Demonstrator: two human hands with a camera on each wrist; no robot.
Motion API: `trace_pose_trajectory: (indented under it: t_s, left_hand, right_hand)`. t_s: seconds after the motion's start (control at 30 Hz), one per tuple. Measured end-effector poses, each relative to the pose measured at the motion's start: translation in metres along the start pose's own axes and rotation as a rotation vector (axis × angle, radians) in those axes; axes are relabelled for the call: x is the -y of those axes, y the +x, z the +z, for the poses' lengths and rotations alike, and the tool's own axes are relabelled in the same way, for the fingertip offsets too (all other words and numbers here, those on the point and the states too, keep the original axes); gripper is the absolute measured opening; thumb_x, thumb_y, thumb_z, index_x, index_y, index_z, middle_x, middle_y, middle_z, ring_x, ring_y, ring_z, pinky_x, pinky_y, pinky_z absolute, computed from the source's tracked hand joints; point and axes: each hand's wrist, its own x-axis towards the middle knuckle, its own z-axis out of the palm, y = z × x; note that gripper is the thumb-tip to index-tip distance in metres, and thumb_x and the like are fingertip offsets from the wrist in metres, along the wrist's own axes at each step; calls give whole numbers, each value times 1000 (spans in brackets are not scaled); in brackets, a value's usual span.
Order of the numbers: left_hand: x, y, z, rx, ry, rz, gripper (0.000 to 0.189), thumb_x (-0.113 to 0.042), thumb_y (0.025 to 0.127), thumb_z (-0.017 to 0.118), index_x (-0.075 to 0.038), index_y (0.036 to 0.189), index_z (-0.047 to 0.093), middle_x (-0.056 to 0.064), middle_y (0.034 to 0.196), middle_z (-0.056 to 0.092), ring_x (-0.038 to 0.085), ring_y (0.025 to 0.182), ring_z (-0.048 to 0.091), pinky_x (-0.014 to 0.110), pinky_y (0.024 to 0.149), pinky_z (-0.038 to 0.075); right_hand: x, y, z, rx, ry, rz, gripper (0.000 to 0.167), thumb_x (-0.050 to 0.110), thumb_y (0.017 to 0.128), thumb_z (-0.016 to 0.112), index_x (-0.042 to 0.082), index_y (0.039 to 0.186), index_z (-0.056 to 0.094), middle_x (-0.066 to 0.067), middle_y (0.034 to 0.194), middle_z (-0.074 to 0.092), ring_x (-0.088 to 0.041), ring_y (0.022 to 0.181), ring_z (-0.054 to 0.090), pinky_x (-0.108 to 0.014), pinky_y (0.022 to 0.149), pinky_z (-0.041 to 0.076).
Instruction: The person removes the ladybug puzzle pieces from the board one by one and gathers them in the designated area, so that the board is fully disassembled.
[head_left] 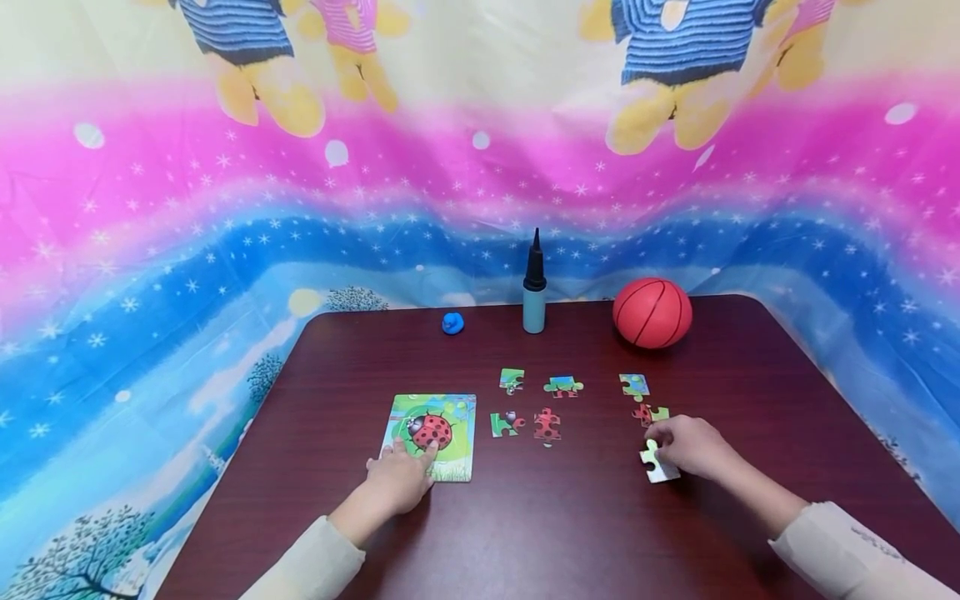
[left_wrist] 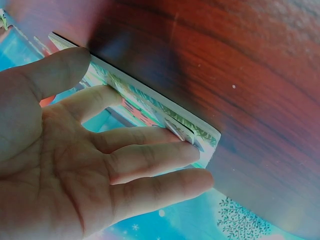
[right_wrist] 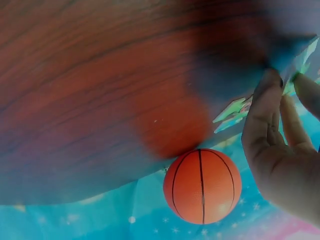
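My left hand [head_left: 400, 480] rests on the lower left part of a ladybug picture board [head_left: 453, 462], its fingers fairly straight in the left wrist view. Thumb and fingers of my right hand [head_left: 693, 446] pinch a pale green puzzle piece [head_left: 662, 468], tilted up from the table. Just beyond that hand lie a red-and-green piece [head_left: 642, 414], partly covered, and a blue-green piece [head_left: 634, 384]. Between the hands are a ladybug-head piece [head_left: 504, 424], a red spotted piece [head_left: 547, 425], a green corner piece [head_left: 512, 379] and a blue-topped piece [head_left: 563, 384].
Along the back of the dark wooden table [head_left: 555, 525] stand a small blue rubber duck [head_left: 452, 323], a teal hand pump [head_left: 534, 308] with a black nozzle, and a red toy basketball [head_left: 652, 313]. A printed cloth [head_left: 480, 183] hangs behind the table and round its sides.
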Motion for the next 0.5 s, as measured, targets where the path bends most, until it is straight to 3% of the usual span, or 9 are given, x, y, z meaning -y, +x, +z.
trace_pose_trajectory:
  t_s: [0.2,0.37,0.5]
  left_hand:
    - [0,0,0,-2,-5,1,51,-32,91,60,-19,139,49,37,134,40,53,122,41,70,88,35]
    - [-1,-1,-1,2,-9,1,50,-32,91,60,-19,138,50,36,135,41,53,122,41,70,88,35]
    - [0,-1,-2,3,-10,-1,50,-32,91,60,-19,139,49,36,135,40,53,122,41,70,89,35]
  right_hand:
    - [1,-2,1,-15,-81,63,16,6,74,68,7,90,71,2,71,61,-13,64,52,-33,57,42]
    - [1,-3,1,-45,-74,39,11,5,75,69,6,86,70,3,67,57,-13,62,48,-33,56,40]
    - [2,-3,-1,-43,-66,72,8,8,75,70,10,81,65,3,67,55,-14,61,48,-32,53,38]
